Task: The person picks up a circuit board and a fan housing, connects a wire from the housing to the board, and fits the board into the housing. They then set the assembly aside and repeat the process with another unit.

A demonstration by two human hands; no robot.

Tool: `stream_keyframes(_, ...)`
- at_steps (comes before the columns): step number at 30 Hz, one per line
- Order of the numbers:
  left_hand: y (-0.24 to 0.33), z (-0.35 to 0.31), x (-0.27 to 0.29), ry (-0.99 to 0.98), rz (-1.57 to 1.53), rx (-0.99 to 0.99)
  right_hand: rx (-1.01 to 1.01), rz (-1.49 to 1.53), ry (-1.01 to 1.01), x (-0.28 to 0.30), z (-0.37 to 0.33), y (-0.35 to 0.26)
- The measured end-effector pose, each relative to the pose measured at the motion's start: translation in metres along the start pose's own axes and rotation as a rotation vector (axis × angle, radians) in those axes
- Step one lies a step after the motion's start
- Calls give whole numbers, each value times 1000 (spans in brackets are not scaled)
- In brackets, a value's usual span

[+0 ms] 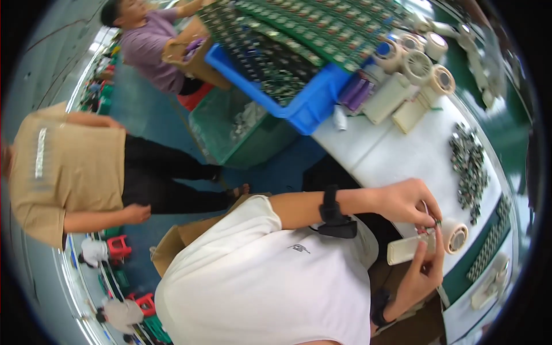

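Note:
A cream handheld fan (pixel 404 249), its back half of the handle apparently off, lies between my hands over the table edge. Its round fan head (pixel 456 237) points away from me. My left hand (pixel 407 201) is closed, pinching thin wires and a small green circuit board (pixel 438 221) just above the handle. My right hand (pixel 424 273) is closed round the fan from the other side, its thumb against the handle and a fingertip up by the board. The fingers partly hide the wires and the board.
Loose small circuit boards (pixel 468 167) are heaped on the white table (pixel 374 155). More fans (pixel 417 66) and purple cells (pixel 357 92) stand farther left, beside a blue crate (pixel 307 118) of circuit-board panels. A green bin (pixel 224 138) and two people are nearby.

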State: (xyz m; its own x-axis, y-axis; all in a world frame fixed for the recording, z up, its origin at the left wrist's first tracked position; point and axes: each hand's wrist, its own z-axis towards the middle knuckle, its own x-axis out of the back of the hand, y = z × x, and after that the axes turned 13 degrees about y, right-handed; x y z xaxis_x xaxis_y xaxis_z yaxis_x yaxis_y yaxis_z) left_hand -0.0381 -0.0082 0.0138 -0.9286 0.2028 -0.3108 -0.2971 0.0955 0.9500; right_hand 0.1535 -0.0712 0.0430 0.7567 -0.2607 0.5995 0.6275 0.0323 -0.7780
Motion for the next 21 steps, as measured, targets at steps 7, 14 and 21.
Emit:
stream_keyframes(7,7,0,5,-30,-73,222,213,61,-6,-4,20,-5)
stream_keyframes(14,10,-8,-2,78,110,204,355,46,-113,1,36,6)
stream_keyframes(21,16,4,0,64,37,300,446,-82,-76,1,38,0)
